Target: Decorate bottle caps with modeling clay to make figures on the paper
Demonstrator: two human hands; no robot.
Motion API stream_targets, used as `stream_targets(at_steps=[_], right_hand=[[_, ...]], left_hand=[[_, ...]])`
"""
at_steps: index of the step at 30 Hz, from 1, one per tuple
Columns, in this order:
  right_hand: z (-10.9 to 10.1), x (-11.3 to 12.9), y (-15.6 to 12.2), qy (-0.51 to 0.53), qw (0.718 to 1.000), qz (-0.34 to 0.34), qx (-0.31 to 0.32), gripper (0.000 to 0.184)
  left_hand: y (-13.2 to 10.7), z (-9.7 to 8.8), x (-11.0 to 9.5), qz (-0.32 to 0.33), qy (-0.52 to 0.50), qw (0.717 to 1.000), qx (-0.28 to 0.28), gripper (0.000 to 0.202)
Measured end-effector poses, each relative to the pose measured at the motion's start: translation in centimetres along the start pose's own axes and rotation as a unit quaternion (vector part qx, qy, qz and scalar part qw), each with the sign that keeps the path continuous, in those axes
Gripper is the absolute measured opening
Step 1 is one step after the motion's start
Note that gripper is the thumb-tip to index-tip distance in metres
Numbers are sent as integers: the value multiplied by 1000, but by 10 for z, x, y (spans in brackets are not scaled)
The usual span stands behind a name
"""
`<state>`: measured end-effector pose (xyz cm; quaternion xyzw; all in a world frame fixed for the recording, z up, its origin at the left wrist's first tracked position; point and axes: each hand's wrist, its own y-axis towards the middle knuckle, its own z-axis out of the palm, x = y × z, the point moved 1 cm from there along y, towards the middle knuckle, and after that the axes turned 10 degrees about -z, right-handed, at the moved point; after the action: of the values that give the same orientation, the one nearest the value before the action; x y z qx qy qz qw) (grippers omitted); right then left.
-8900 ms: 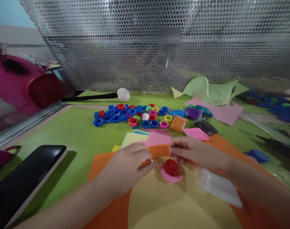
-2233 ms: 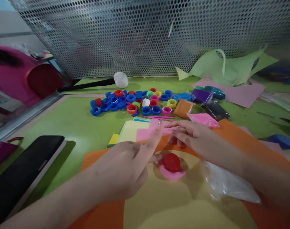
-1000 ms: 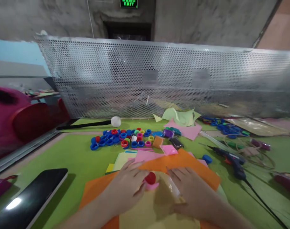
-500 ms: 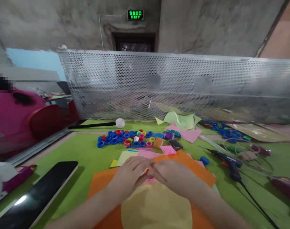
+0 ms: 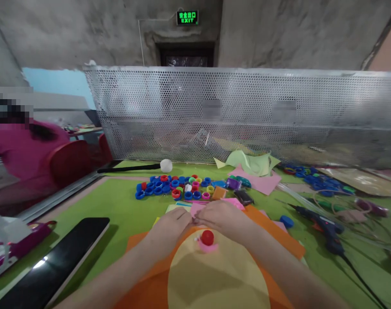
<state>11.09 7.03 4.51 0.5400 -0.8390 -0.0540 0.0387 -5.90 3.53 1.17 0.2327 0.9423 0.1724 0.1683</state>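
A red ball [image 5: 208, 237] rests against a flat pink piece [image 5: 209, 248] near the top of a cream rounded paper shape [image 5: 215, 279], which lies on orange paper [image 5: 139, 240]. Just beyond the ball, my left hand [image 5: 172, 225] and my right hand [image 5: 220, 216] meet over the stacked sheets. Both hands have curled fingers with the tips drawn together. Whatever sits between the fingertips is hidden or too small to name. Behind my right hand, a pink packet [image 5: 234, 203] partly shows.
Colourful bottle caps [image 5: 163, 187] and clay packets [image 5: 234, 184] lie farther back. A glue gun [image 5: 324, 227] with its cord is on the right, a phone [image 5: 60, 257] on the left. A perforated metal screen [image 5: 247, 111] closes the far edge. A person in pink [image 5: 37, 148] sits left.
Both hands have shifted away from me, off the top of the cream shape. The red ball and pink piece, mostly covered before, are now exposed. The view has turned slightly left.
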Motion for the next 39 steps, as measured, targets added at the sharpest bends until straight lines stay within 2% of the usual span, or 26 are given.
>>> stream_targets(at_steps=[4,7,12,18,22,25,27,29,32,34,36,39], right_hand=[[-6,2,-2,-1,1000,-4,0,18],[-9,3,-5,4,1000,9,-25,13],[-6,2,-15,43,995,18,-90,24],[4,4,-22,32,990,16,-136,26],[6,12,-16,10,991,28,-132,20],[6,8,-14,11,991,43,-126,14],[5,-5,-18,8,986,89,-138,19],[8,-25,-28,-6,971,180,-156,27],[21,-59,-49,-36,915,371,-153,27],[34,-76,-61,-43,876,464,-125,26],[45,-86,-68,-45,855,507,-103,26],[52,-93,-71,-48,846,522,-100,26]], left_hand=[[1,-7,-4,-5,-14,1000,17,23],[3,-10,-4,-34,-31,999,11,14],[5,-11,-4,-94,-31,995,-5,17],[3,-9,-9,-66,-33,997,2,18],[4,-11,-8,-53,-33,998,-2,20],[5,-10,-9,-62,-32,998,6,26],[6,-9,-7,-91,-31,995,4,28],[8,-6,-2,-132,-28,991,-6,29],[12,-1,14,-196,-17,980,-14,30],[15,3,27,-232,-6,973,1,31],[17,8,37,-257,5,966,32,26],[19,13,46,-281,18,956,84,23]])
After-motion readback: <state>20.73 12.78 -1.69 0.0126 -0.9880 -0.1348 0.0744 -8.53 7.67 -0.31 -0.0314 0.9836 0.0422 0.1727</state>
